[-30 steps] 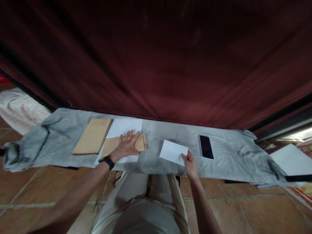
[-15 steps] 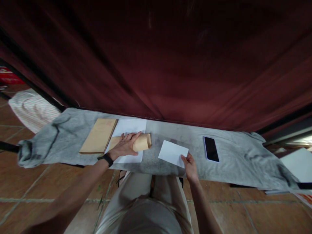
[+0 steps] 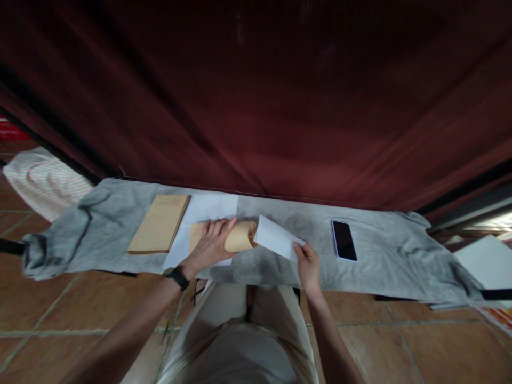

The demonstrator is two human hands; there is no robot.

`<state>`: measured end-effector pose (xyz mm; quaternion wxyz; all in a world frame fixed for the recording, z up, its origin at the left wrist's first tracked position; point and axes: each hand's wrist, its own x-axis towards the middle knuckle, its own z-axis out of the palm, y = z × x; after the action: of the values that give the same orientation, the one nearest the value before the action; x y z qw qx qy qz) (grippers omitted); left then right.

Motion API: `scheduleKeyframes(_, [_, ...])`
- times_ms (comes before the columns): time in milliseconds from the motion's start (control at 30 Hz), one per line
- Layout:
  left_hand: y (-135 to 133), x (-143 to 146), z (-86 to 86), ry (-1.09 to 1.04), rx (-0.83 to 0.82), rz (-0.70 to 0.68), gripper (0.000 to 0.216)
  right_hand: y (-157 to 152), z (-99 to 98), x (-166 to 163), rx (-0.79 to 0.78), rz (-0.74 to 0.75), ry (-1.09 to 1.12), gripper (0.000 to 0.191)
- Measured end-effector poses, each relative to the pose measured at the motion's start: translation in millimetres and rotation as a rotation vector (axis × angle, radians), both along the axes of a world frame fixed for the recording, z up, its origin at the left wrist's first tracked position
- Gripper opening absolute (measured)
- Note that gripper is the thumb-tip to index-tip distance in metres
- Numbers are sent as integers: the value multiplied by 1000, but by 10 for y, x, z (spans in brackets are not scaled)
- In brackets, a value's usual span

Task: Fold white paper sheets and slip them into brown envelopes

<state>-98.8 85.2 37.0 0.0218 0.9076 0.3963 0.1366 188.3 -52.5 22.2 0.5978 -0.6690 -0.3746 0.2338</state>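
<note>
My left hand (image 3: 210,244) grips a brown envelope (image 3: 239,237) on a grey cloth (image 3: 384,256), holding its right end puffed into an open mouth. The envelope rests on a white sheet (image 3: 208,210). My right hand (image 3: 307,265) pinches the near right corner of a folded white paper (image 3: 276,238). That paper is lifted and tilted, its left end right at the envelope's mouth. A black watch (image 3: 175,277) is on my left wrist.
A stack of brown envelopes (image 3: 160,223) lies at the left on the cloth. A black phone (image 3: 344,240) lies to the right. A dark red curtain (image 3: 256,96) hangs behind. White boards (image 3: 480,264) sit at the far right, striped fabric (image 3: 44,181) at the far left.
My left hand went from flat on the brown envelope to gripping it with its mouth open. My right hand lifted the white paper off the cloth and moved it left to the mouth.
</note>
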Motion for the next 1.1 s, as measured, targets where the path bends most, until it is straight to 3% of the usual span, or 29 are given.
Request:
scheduleKeyframes(367, [-63,79,24,-13,88,9,105,-25,196,142,-73,295,-247,33])
scheduleKeyframes(600, [-103,152,113,21,147,-43,106,54,195,145,-97,240,-235,35])
scheduleKeyframes(767, [-158,270,153,4,146,-102,104,67,152,-69,-91,233,-169,40])
scheduleKeyframes(1100, [-302,506,184,-49,131,-220,99,134,117,-427,49,183,-270,37])
